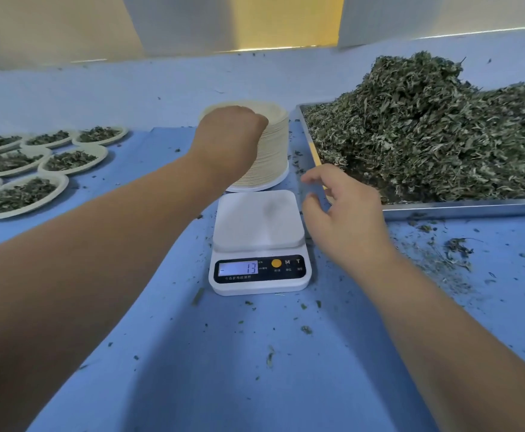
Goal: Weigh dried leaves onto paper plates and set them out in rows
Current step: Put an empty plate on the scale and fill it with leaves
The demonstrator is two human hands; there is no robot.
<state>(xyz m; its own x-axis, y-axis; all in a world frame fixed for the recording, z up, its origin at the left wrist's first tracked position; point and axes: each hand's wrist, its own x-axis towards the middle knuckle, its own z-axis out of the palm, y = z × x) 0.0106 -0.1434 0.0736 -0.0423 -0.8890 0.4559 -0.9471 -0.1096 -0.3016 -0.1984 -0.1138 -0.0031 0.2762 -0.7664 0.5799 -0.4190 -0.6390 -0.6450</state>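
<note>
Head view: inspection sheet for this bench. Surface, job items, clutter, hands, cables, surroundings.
Surface: blue cloth-covered table, leaf crumbs on it.
Job's things: white digital kitchen scale, platform bare, display lit; tall stack of beige paper plates behind it; metal tray heaped with dried green leaves, right; filled paper plates in rows, left.
Clutter: loose leaf scraps beside the tray.
Hands: left hand curled on the stack's top, grip hidden; right hand open, hovering by the scale.
Cables: nothing seen.
Surroundings: pale wall panels behind.
</note>
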